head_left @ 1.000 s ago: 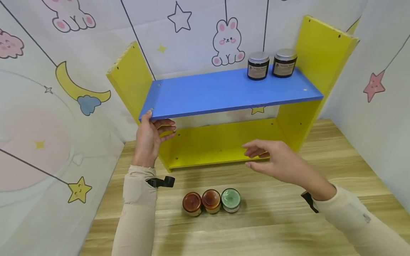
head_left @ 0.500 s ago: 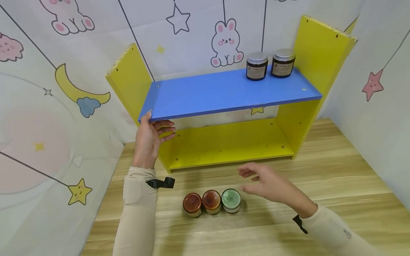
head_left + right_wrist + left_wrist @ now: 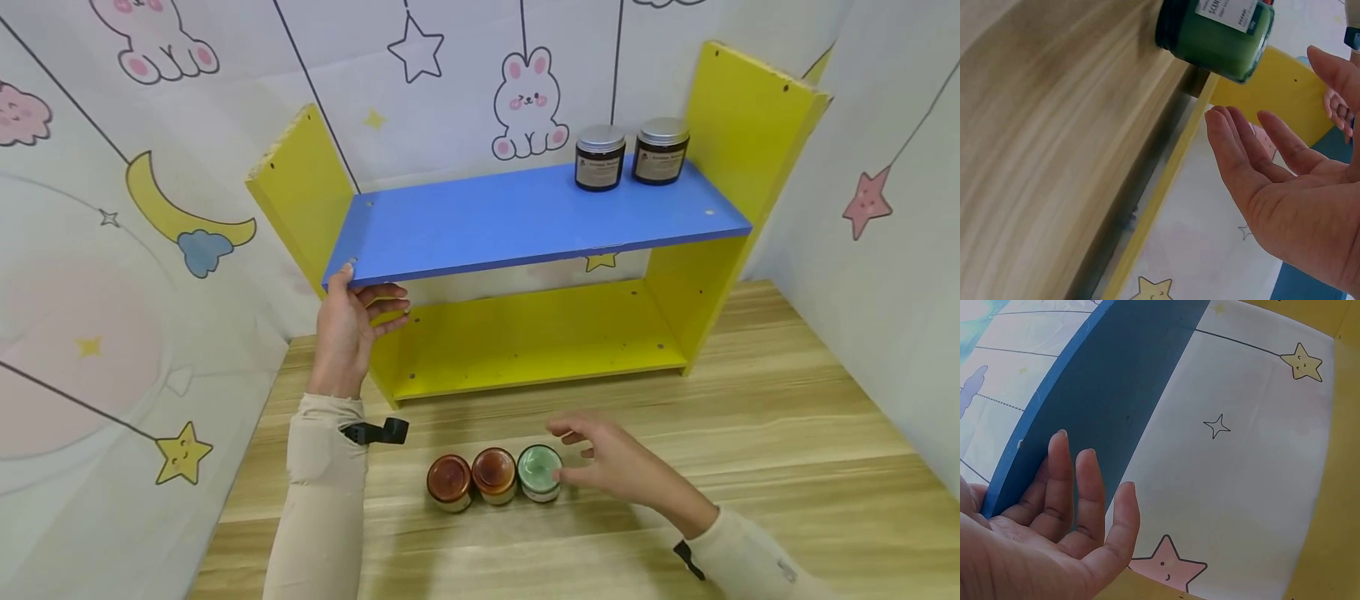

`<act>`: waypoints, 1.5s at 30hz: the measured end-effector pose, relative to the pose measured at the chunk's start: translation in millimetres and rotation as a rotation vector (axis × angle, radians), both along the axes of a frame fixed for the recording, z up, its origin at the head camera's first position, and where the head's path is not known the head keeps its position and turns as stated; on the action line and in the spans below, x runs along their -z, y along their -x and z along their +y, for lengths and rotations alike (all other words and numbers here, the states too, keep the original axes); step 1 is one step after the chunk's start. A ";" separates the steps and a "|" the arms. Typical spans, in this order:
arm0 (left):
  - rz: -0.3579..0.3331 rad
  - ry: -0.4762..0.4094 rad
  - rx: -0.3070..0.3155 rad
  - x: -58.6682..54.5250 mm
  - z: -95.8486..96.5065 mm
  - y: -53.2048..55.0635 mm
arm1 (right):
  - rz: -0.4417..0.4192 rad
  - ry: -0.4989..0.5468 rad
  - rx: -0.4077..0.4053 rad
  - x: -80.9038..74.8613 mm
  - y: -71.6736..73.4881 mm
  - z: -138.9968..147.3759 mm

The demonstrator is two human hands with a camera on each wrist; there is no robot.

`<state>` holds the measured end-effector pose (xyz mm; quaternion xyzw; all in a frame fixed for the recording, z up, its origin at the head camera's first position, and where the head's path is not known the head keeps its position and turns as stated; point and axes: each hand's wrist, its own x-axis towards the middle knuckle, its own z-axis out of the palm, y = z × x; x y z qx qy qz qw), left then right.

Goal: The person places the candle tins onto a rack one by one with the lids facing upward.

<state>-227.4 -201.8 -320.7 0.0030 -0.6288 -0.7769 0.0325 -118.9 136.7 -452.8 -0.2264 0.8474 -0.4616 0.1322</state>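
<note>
At the left end of the blue shelf board point(image 3: 517, 221), my left hand point(image 3: 348, 333) grips the front corner, thumb on top and index finger underneath. The other fingers spread below the board, as the left wrist view shows. My right hand point(image 3: 611, 462) is beside the green candle jar point(image 3: 540, 471), fingers loosely bent and nothing between them. Its thumb overlaps the jar's edge in the head view; in the right wrist view a gap shows between fingertips and the labelled green glass point(image 3: 1219, 34). Two reddish-brown jars, one in the middle point(image 3: 495, 475) and one at left point(image 3: 450, 482), complete the row.
Yellow side panels, left point(image 3: 303, 187) and right point(image 3: 750, 133), and a yellow bottom board point(image 3: 525, 337) frame the shelf. Two dark silver-lidded jars point(image 3: 600, 158) stand on the blue board's right end. The unit sits on a wood-grain table point(image 3: 787, 392) against a patterned backdrop.
My right hand has come down and left from before the lower shelf to the green jar. My left hand has kept its grip on the board; the jars stand where they were.
</note>
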 end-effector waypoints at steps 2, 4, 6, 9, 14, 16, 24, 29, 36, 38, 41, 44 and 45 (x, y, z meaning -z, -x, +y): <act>-0.002 -0.010 0.002 -0.7 -0.5 -0.5 | 0.010 -0.010 0.003 2.6 -1.5 -1.0; -0.002 -0.017 0.000 -1.2 -1.0 -0.8 | 0.020 -0.020 0.004 4.9 -2.9 -1.9; -0.004 -0.016 -0.003 -1.3 -1.3 -1.1 | 0.037 -0.032 -0.001 6.8 -4.5 -3.0; -0.007 -0.009 -0.004 -1.2 -1.5 -1.4 | 0.067 -0.045 -0.008 10.3 -7.0 -4.5; -0.007 -0.005 0.003 -1.0 -2.0 -1.6 | 0.069 -0.031 -0.014 16.1 -10.5 -9.7; -0.006 -0.006 0.001 -1.0 -2.3 -1.6 | 0.042 -0.016 -0.017 18.0 -11.4 -12.5; 0.000 -0.005 -0.009 -1.0 -2.2 -1.7 | 0.027 -0.018 0.008 24.3 -13.5 -21.4; -0.001 -0.009 -0.003 -1.7 -2.9 -2.0 | 0.072 -0.051 0.042 27.1 -14.9 -28.5; 0.000 -0.008 0.003 -0.4 -2.2 -1.4 | 0.154 -0.182 0.096 28.3 -16.8 -36.0; -0.001 -0.009 0.005 0.0 -2.2 -1.0 | 0.202 -0.225 0.098 28.3 -17.0 -37.6; -0.003 -0.009 0.005 0.3 -2.2 -0.7 | 0.256 -0.254 0.099 27.6 -17.2 -39.0; 0.001 -0.005 0.001 0.6 -2.0 -0.1 | 0.282 -0.267 0.096 27.3 -16.9 -39.4; 0.002 -0.005 -0.001 0.5 -1.8 -0.1 | 0.285 -0.265 0.094 27.1 -16.6 -39.2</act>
